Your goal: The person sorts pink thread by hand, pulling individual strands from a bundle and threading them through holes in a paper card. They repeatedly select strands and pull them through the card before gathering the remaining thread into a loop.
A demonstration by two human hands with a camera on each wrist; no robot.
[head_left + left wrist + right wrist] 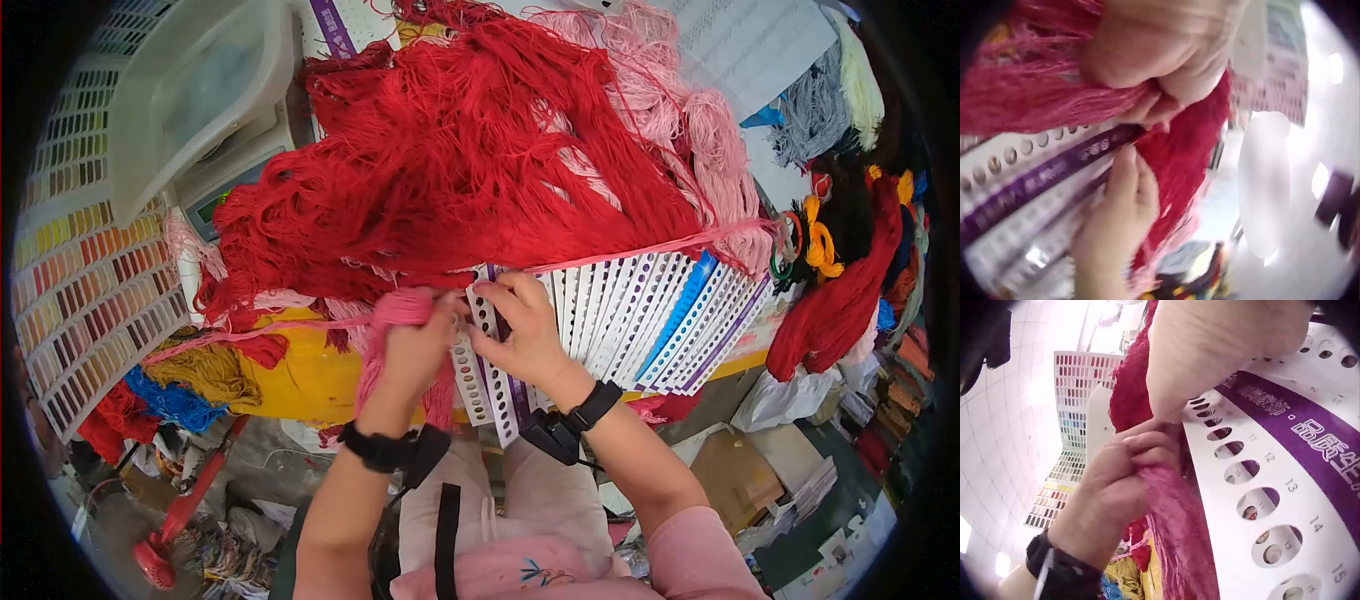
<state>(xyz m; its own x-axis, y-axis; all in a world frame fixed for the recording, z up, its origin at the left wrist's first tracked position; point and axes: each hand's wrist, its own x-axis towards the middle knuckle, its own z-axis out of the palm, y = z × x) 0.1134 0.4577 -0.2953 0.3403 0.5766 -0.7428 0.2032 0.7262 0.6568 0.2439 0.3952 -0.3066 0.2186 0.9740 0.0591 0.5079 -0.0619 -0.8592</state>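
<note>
My left hand grips a pink skein of thread, whose strands hang down below the fingers. Close beside it, my right hand pinches the top end of a white card with numbered oval holes and a purple band. In the left wrist view, the right hand's fingertips lie at the end of the purple-banded card, just below the left hand. A big heap of red thread lies right beyond both hands.
More hole-punched cards fan out to the right, one of them blue. Pale pink skeins lie behind. A plastic tub sits on a scale at back left, beside colour charts. A yellow surface shows in front.
</note>
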